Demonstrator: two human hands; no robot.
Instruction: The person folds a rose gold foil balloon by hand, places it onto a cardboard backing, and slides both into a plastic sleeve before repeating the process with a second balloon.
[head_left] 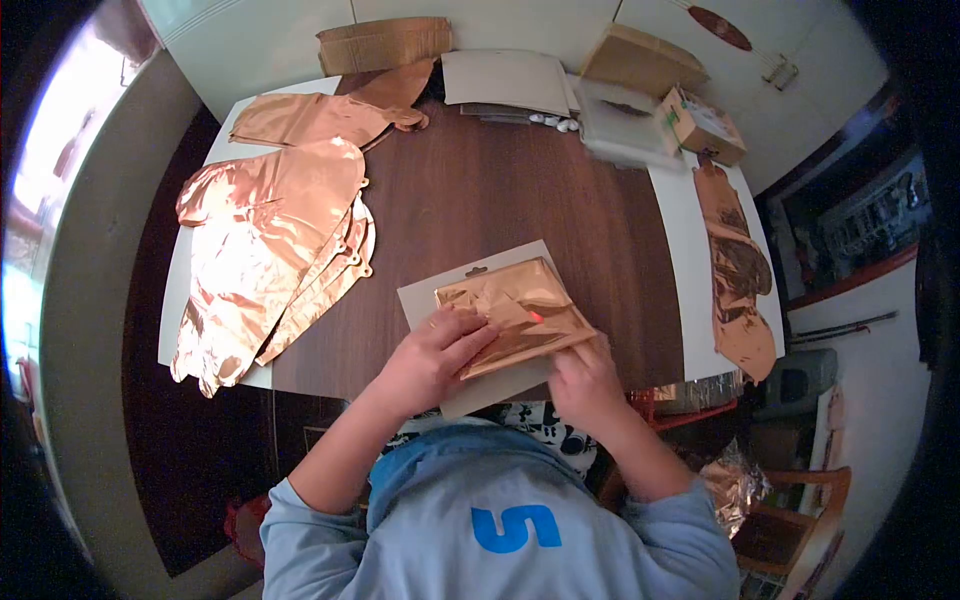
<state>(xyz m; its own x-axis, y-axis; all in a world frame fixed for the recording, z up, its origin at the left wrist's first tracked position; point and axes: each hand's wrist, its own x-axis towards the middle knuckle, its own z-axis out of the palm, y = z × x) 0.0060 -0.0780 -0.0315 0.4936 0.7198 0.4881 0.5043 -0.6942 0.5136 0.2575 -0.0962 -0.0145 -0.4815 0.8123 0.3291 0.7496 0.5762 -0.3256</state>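
One folded copper-coloured foil piece [528, 335] lies on a grey card [418, 300], partly beneath the left hand [437, 352], whose fingers rest loosely extended on top; the right hand [585, 378], curled narrow, touches its right-hand corner, whether pinching I cannot tell

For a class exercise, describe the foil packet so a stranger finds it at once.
Find the brown table, then the pale card at its near edge. The foil packet lies on that card under the left hand, compact, unlike the foil pieces spread at left.
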